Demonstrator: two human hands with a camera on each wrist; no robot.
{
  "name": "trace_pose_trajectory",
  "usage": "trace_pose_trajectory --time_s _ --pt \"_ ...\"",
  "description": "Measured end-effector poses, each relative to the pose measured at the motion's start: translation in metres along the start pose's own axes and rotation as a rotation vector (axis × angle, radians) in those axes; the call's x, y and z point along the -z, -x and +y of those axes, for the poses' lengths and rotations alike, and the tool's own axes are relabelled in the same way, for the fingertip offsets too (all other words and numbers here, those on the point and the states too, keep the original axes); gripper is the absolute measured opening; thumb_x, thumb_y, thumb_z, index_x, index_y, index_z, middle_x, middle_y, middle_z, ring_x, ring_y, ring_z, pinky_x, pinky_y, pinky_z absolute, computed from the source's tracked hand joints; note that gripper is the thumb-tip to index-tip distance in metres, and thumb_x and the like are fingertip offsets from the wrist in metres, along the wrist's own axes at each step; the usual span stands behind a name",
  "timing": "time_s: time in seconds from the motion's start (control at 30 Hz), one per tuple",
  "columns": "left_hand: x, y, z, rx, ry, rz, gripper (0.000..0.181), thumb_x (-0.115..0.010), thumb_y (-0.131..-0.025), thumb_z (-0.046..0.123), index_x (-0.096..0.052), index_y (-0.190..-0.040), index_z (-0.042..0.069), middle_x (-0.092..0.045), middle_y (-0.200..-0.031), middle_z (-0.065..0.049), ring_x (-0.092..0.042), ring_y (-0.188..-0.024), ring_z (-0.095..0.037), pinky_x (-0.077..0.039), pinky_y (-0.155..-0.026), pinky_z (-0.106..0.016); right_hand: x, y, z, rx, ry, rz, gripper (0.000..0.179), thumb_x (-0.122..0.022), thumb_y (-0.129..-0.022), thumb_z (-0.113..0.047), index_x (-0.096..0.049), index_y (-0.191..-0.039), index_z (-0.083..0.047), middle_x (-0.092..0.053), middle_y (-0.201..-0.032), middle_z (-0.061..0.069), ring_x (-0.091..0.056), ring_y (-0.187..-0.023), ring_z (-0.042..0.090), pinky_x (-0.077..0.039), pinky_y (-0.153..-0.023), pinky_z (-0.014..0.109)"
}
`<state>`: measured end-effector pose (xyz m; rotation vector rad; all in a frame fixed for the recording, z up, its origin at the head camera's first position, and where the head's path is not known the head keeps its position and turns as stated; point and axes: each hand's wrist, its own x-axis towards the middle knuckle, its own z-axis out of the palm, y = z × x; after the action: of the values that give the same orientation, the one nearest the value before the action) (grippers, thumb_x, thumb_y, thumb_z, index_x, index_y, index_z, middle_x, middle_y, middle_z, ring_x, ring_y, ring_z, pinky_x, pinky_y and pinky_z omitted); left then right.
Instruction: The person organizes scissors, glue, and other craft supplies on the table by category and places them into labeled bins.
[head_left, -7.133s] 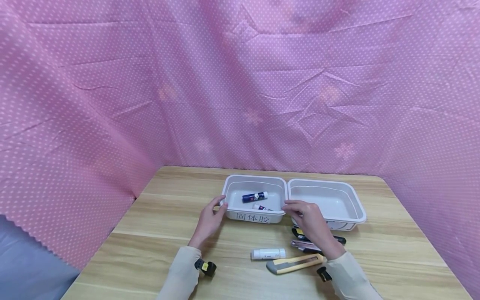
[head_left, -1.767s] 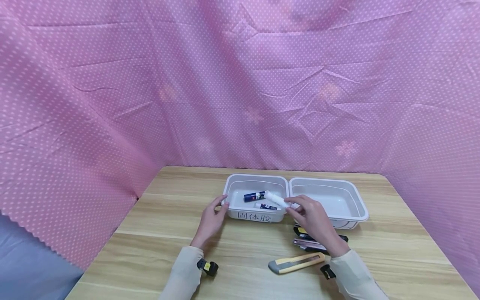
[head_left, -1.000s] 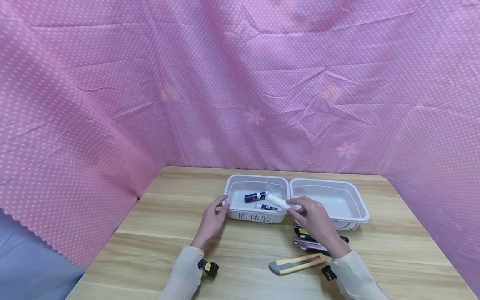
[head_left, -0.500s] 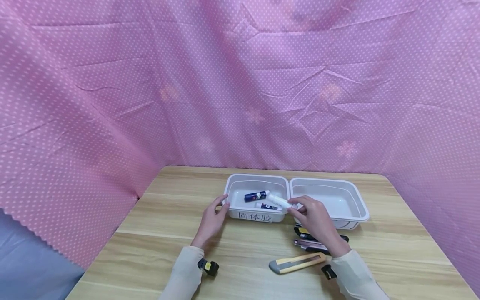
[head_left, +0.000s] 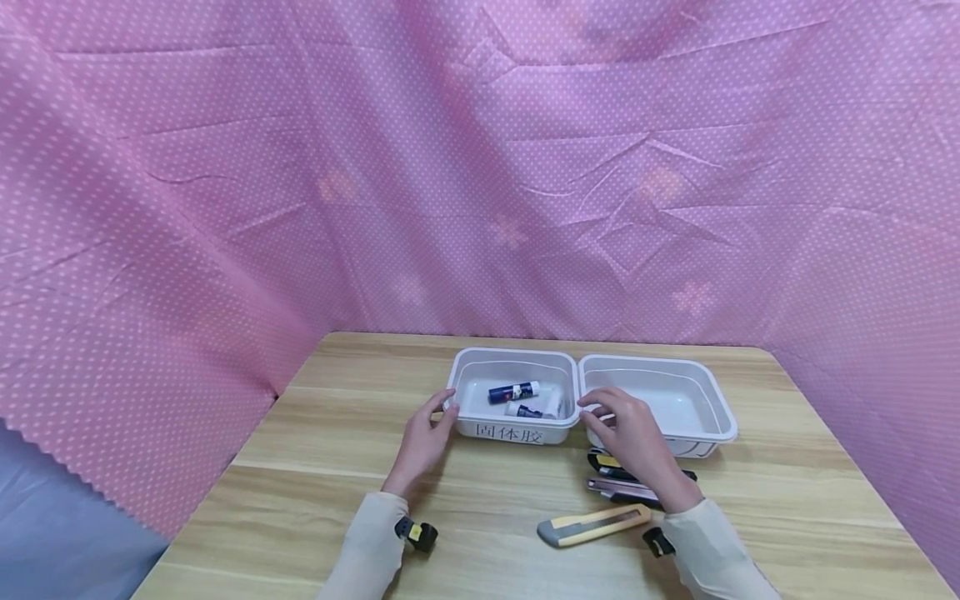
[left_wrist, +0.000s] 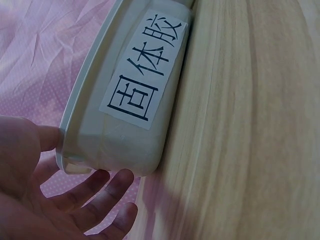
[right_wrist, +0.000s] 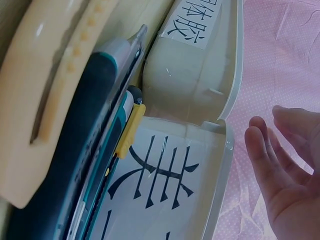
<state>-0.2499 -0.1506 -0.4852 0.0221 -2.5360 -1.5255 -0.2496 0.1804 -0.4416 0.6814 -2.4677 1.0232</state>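
Note:
My left hand (head_left: pixel 422 440) grips the near-left corner of a white plastic box (head_left: pixel 515 354), thumb and fingers about its rim. Chinese characters mark the box's label (left_wrist: pixel 145 70). Inside lie a blue glue stick (head_left: pixel 513 392), another blue-and-white glue stick (head_left: pixel 528 411) and a white glue stick (head_left: pixel 555 401), partly overlapped. Above the near side where this box meets a second white box (head_left: pixel 697 367), my right hand (head_left: pixel 628 433) hovers with nothing in it. Its thumb and fingers stand apart in the right wrist view.
In front of the boxes, a yellow utility knife (head_left: pixel 594 525) lies on the wooden table (head_left: pixel 300 508). Further utility knives, one black and yellow (head_left: pixel 603 461) and one pinkish (head_left: pixel 618 489), lie partly under my right forearm. A pink dotted cloth (head_left: pixel 480 167) hangs behind.
My right hand took the white glue stick from the table, held it over the left box and has let it go inside. The left hand stays at the box's corner.

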Motion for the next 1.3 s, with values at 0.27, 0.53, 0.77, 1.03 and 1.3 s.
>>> trace_pose_trajectory --time_s 0.27,0.53,0.77,1.03,1.3 --pt "-0.002 0.001 0.000 0.000 -0.004 0.006 0.044 -0.057 -0.105 0.031 -0.055 -0.147 0.017 -0.060 -0.136 -0.023 -0.069 -0.095 -0.027 -0.057 -0.080 -0.035 0.001 0.001 0.000 0.001 -0.009 -0.013 0.014 -0.075 -0.092 -0.008 -0.075 -0.106 -0.005 -0.073 -0.109 0.008 -0.073 -0.085 0.017 -0.061 -0.071 0.024" --pt "-0.002 0.003 -0.003 0.017 0.008 -0.005 0.046 -0.056 -0.106 0.032 -0.053 -0.149 0.017 -0.059 -0.138 -0.022 -0.068 -0.099 -0.031 -0.057 -0.079 -0.034 0.002 0.002 0.000 0.007 -0.003 -0.020 0.019 -0.075 -0.093 -0.009 -0.074 -0.111 -0.006 -0.074 -0.109 0.008 -0.072 -0.087 0.017 -0.061 -0.071 0.024" --pt "0.000 0.003 -0.001 0.029 -0.001 -0.017 0.047 -0.054 -0.107 0.036 -0.052 -0.150 0.020 -0.052 -0.150 -0.020 -0.066 -0.112 -0.033 -0.058 -0.092 -0.045 0.007 0.010 0.000 0.012 -0.008 -0.047 0.021 -0.075 -0.093 -0.010 -0.073 -0.113 -0.005 -0.075 -0.107 0.005 -0.071 -0.086 0.015 -0.060 -0.070 0.024" --pt "0.001 0.002 0.001 0.046 -0.001 -0.019 0.047 -0.053 -0.107 0.037 -0.051 -0.151 0.020 -0.048 -0.155 -0.017 -0.062 -0.122 -0.034 -0.055 -0.099 -0.049 0.019 0.034 0.004 0.082 0.018 -0.078 0.019 -0.078 -0.090 -0.010 -0.075 -0.109 -0.011 -0.075 -0.100 0.001 -0.066 -0.079 0.002 -0.059 -0.069 0.025" --pt "0.000 0.001 0.000 0.043 0.003 -0.021 0.047 -0.054 -0.107 0.036 -0.051 -0.151 0.022 -0.049 -0.153 -0.018 -0.063 -0.120 -0.034 -0.056 -0.097 -0.049 0.024 0.057 0.011 0.208 0.033 -0.155 0.023 -0.084 -0.082 -0.010 -0.075 -0.103 -0.014 -0.071 -0.088 -0.007 -0.055 -0.070 -0.007 -0.053 -0.059 0.023"
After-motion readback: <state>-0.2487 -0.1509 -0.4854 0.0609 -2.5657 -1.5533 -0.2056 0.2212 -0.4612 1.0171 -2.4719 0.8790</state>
